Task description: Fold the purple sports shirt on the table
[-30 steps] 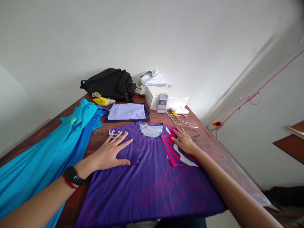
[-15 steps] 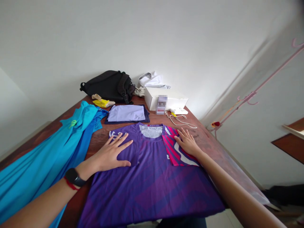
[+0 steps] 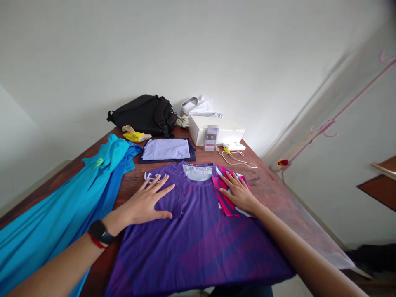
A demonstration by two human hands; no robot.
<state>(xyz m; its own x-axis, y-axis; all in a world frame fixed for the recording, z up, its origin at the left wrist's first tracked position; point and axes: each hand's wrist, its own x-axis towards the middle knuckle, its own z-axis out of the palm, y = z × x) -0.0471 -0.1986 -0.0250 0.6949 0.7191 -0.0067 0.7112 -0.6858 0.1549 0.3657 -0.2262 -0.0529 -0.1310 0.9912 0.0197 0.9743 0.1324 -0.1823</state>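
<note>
A purple T-shirt [image 3: 201, 235] lies spread in front of me, collar away from me and hem hanging over the near table edge. Both its sleeves are turned inward over the front. My left hand [image 3: 148, 202] rests flat with fingers spread on the plain purple sleeve, which has white lettering. On the other side, my right hand [image 3: 239, 193] lies flat on the pink sleeve [image 3: 223, 202] with its white and dark pattern, fingers stretched out. Neither hand grips the cloth. A dark fitness band and a red string circle my left wrist.
Turquoise and blue garments [image 3: 74, 198] drape along the left of the wooden table [image 3: 266, 181]. Behind the shirt lie folded lavender and navy cloths [image 3: 167, 149], a yellow item [image 3: 134, 136], a black backpack [image 3: 142, 113], a white box [image 3: 229, 131] and a white cable [image 3: 239, 159].
My right hand has slid left and inward on the pink sleeve. My left hand stays on the other sleeve. The view has shifted slightly.
</note>
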